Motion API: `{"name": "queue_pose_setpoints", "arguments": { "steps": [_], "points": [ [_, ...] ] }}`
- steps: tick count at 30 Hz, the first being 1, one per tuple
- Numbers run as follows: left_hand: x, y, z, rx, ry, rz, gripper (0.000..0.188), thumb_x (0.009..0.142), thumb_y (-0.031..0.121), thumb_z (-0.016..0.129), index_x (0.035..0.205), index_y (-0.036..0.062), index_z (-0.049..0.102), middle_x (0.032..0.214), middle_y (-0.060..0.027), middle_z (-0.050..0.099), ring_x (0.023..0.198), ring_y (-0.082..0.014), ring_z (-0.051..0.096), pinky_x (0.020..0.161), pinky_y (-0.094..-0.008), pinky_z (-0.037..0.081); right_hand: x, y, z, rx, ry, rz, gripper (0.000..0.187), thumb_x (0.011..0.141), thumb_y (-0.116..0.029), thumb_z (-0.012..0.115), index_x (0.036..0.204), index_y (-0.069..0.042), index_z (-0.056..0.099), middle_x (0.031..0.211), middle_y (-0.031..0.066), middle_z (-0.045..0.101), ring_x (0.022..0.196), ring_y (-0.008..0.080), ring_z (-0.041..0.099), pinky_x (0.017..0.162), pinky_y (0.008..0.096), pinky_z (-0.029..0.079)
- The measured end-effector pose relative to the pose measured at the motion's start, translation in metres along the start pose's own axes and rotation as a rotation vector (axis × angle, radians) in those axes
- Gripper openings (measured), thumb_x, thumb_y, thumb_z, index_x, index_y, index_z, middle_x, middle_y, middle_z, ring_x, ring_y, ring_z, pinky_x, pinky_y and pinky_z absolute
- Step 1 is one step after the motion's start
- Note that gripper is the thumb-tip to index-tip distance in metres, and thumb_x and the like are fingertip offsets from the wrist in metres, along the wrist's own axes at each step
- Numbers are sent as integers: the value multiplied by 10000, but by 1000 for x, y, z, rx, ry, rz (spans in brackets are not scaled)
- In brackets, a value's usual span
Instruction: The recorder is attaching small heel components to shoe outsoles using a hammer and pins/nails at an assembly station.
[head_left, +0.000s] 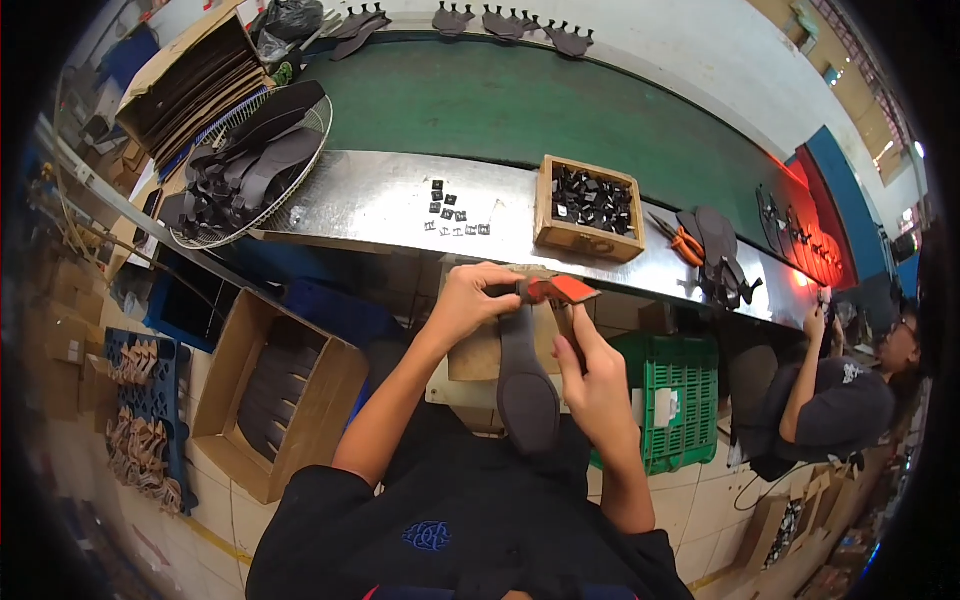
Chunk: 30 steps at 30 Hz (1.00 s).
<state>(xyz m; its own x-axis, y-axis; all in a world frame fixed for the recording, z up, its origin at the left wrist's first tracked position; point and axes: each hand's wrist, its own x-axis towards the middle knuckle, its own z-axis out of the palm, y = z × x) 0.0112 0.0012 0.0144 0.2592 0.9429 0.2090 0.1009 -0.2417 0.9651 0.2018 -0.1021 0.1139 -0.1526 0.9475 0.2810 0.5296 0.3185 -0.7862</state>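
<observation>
A dark grey shoe sole (528, 400) hangs lengthwise in front of my body, its rounded wide end toward me. My left hand (468, 305) pinches the far, narrow end between thumb and fingers. My right hand (598, 380) is closed round the handle of a hammer (571, 289) with a red head. The hammer head lies over or right beside the sole's far end; whether it touches is hidden. Below both hands is a small worn work block (475, 355). Several small black square pieces (448, 214) lie on the metal bench edge (360, 190) beyond my left hand.
A wooden box (590, 248) of black pieces and orange-handled pliers (688, 246) sit on the bench before a green belt (440, 100). Left are a wire basket of soles (325, 125) and a cardboard box (340, 385). Right are a green crate (690, 400) and another person (840, 405).
</observation>
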Motion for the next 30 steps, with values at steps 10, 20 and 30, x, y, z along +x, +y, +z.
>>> {"name": "queue_pose_setpoints", "arguments": {
  "steps": [10,20,30],
  "points": [
    [-24,10,7,572,-31,117,1162,770,391,840,1591,-11,123,1250,-79,710,1264,-275,596,1188,-537,241,-13,3,14,-137,120,-128,333,930,35,636,1256,76,586,951,233,658,785,334,670,675,384,529],
    [-20,1,-1,698,-76,40,1010,775,522,780,1555,61,333,1377,-27,638,1431,-313,418,1193,-652,-19,-14,2,5,-83,88,-139,428,936,11,617,1357,36,543,1037,280,670,887,417,685,775,377,545],
    [-105,106,11,62,-241,201,210,893,145,723,1053,9,717,853,-135,674,742,-272,652,674,-360,501,3,34,-7,-369,-51,-289,547,926,-21,627,1456,-77,500,1023,155,610,869,323,638,698,396,534]
  ]
}}
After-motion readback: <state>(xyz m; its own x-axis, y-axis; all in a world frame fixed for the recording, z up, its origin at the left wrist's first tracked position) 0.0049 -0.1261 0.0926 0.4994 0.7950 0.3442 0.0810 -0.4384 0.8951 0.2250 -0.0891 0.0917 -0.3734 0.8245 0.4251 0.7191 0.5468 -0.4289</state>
